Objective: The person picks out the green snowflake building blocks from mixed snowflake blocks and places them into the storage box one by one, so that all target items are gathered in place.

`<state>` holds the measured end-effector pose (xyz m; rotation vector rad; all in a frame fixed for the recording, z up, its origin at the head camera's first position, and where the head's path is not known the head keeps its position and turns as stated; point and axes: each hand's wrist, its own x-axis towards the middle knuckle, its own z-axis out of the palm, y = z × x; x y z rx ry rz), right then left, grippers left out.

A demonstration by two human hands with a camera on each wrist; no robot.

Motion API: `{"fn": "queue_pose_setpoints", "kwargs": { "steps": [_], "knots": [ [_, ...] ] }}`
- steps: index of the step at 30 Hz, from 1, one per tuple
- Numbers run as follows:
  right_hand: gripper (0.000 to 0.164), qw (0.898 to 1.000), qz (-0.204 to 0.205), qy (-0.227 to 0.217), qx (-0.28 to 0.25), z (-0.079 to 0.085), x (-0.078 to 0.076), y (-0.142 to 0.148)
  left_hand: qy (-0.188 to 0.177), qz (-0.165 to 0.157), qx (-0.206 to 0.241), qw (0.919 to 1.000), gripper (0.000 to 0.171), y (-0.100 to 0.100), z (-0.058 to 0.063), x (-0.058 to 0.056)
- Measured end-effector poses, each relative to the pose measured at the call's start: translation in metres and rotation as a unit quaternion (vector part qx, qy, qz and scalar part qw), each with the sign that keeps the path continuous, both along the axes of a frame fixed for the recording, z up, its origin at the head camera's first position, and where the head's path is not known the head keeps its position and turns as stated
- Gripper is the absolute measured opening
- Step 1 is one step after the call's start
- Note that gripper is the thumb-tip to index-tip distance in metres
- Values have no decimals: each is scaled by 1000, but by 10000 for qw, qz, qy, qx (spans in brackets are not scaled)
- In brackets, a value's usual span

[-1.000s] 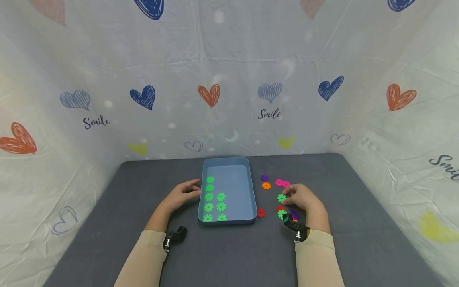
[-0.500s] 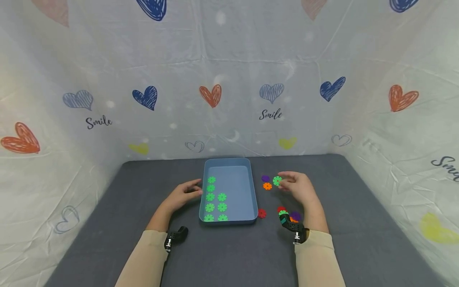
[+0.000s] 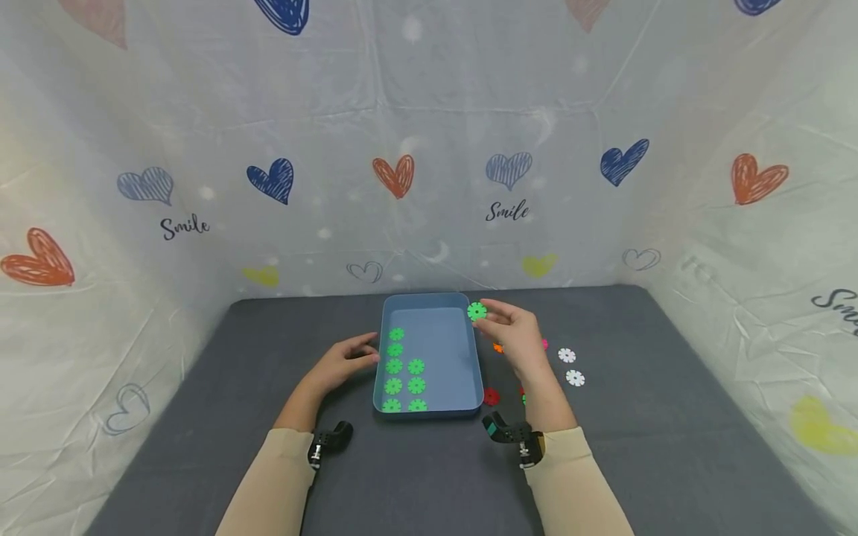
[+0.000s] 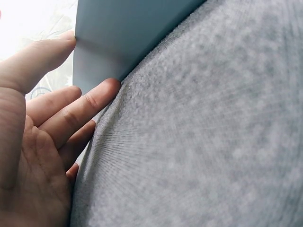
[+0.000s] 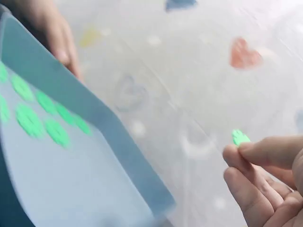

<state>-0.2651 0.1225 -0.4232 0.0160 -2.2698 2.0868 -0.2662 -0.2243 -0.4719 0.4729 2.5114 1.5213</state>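
Note:
A green notched plastic disc (image 3: pixel 477 311) is pinched between the thumb and fingers of my right hand (image 3: pixel 515 336), over the far right corner of a blue-grey tray (image 3: pixel 442 299). The right wrist view shows the same disc (image 5: pixel 240 137) at the fingertips, raised beside the tray wall (image 5: pixel 137 161). Inside the tray, several green discs (image 3: pixel 416 366) lie in two columns along its left side. My left hand (image 3: pixel 343 363) rests at the tray's left side, fingers extended. In the left wrist view its fingertips (image 4: pixel 111 87) touch the tray's outer wall (image 4: pixel 113 42).
Right of the tray, a red disc (image 3: pixel 491 397), an orange disc (image 3: pixel 498 348) and two white discs (image 3: pixel 571 366) lie on the grey cloth. My right hand and forearm partly cover other discs there. A patterned curtain (image 3: pixel 429 246) hangs behind the table.
My right hand has picked up the green disc from the right of the tray and carried it away and left to the tray's far right corner. The left hand stays at the tray.

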Motion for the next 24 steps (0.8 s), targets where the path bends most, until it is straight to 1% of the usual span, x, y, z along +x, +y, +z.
{"fn": "queue_pose_setpoints", "kwargs": {
  "steps": [3, 6, 7, 9, 13, 14, 19, 24],
  "knots": [
    [47, 9997, 129, 78, -201, -2, 0, -17, 5, -9, -1, 10000, 64, 0, 0, 0],
    [48, 9991, 338, 119, -213, -3, 1, -28, -7, -9, 53, 10000, 64, -1, -2, -2],
    [47, 9989, 412, 83, -183, 0, 3, -32, 1, -7, 98, 10000, 64, -2, -8, -6],
    [47, 9988, 481, 40, -96, -2, 4, -38, -10, 14, 173, 9998, 65, -5, -20, -12],
    [45, 9984, 542, 28, 176, -7, 1, -49, 117, 37, 213, 9997, 66, -12, -41, -25],
    [45, 9984, 509, 58, 250, -13, -3, -52, 118, 48, 193, 9997, 66, -12, -41, -25],
    [44, 9950, 493, 63, 870, -24, -15, -68, 64, 141, 176, 9997, 67, -10, -41, -23],
    [42, 9837, 734, 122, 1638, -35, -25, -85, 42, 192, 161, 9997, 66, -11, -41, -24]
  ]
}}
